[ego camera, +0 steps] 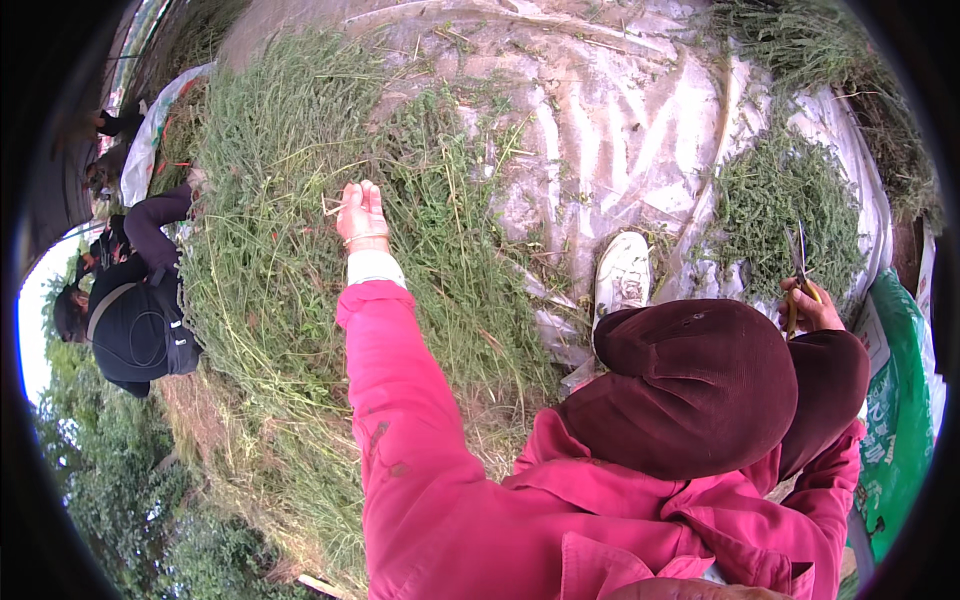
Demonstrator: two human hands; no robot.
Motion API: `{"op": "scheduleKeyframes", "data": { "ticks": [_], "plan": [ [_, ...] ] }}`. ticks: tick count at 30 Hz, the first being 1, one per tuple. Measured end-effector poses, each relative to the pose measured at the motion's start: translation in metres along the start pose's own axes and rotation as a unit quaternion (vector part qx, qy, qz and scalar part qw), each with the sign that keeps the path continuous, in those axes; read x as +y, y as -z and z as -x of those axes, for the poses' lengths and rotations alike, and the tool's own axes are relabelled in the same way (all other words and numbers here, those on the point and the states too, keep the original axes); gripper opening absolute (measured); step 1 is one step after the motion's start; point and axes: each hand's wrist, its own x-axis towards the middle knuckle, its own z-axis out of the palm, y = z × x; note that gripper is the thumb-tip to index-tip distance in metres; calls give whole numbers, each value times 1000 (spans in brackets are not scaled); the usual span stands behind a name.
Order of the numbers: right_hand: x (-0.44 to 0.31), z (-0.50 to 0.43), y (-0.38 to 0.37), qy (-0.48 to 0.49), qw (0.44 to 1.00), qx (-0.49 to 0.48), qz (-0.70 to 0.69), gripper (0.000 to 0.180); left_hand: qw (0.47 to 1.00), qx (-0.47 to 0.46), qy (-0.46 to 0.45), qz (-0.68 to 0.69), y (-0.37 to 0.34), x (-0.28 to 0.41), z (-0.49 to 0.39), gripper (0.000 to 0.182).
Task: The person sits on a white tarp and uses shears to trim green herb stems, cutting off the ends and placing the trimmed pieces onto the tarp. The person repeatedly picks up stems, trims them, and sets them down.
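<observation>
My left hand (364,215) reaches out over a large heap of cut green herb stalks (285,135). Its fingers are curled, and short pale plant stems (331,207) stick out beside the thumb; most of what it grips is hidden. At the right, my right hand (816,309) holds scissors (799,264) by their yellow handles. The scissors' blades are parted and point away from me, above a smaller pile of leafy green sprigs (787,202).
Crumpled clear plastic sheeting (630,127) covers the ground, with plant scraps on it. A green printed sack (896,420) lies at the right. Another person (139,315) in dark clothing bends by the heap's left side. More cut plants (795,45) lie at the far right.
</observation>
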Motion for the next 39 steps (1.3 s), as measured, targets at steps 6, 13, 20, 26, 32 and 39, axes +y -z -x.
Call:
{"op": "scheduleKeyframes", "data": {
  "ticks": [6, 13, 20, 26, 32, 39],
  "plan": [
    [-1, 6, -3, -14, 999, 8, -42, 34, 994, -58, -52, -81, -82, -15, -24, 9],
    [-9, 5, -13, 5, 998, 46, -41, 31, 830, -421, -91, -355, -243, -94, 178, 29],
    [-16, 16, -22, 43, 998, -39, -36, 35, 695, -547, -81, -459, -196, -142, 243, 30],
    [1, 1, -20, 86, 994, -74, -3, 27, 567, -627, -90, -526, -175, -148, 270, 33],
    [15, -5, -20, 111, 989, -98, 8, 29, 383, -688, -149, -599, -173, -151, 290, 22],
    [83, -41, -13, 123, 986, -60, -98, 37, 415, -756, -36, -504, -184, -136, 318, 22]
  ]
}}
